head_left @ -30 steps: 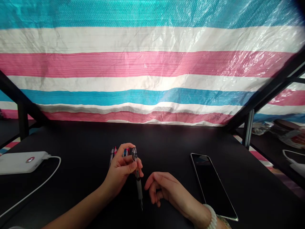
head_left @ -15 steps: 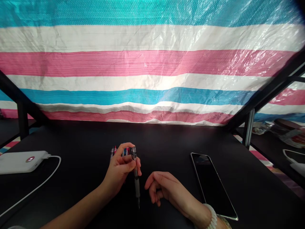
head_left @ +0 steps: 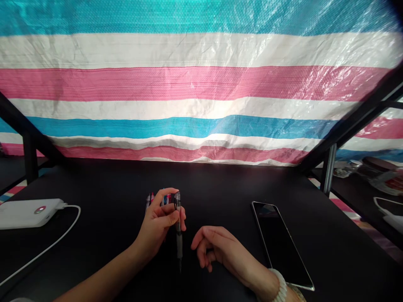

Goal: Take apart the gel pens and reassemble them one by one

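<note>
A clear-barrelled pen (head_left: 179, 245) with a dark grip stands nearly upright, its tip pointing down. My left hand (head_left: 159, 224) pinches its upper half, with the index finger at the top end. Behind that hand, several coloured pens (head_left: 166, 199) lie on the black table (head_left: 103, 184), partly hidden by the fingers. My right hand (head_left: 218, 245) rests just right of the pen, apart from it, fingers loosely curled and holding nothing. A white beaded bracelet (head_left: 279, 285) circles the right wrist.
A smartphone (head_left: 283, 247) with a dark screen lies right of my right hand. At the left sits a white power bank (head_left: 28, 214) with a white cable (head_left: 50, 247). A striped plastic sheet (head_left: 189, 84) hangs behind the table, between black frame bars (head_left: 355, 117).
The pen's lower end has swung slightly left, so it stands a little straighter. My hands have otherwise stayed in place.
</note>
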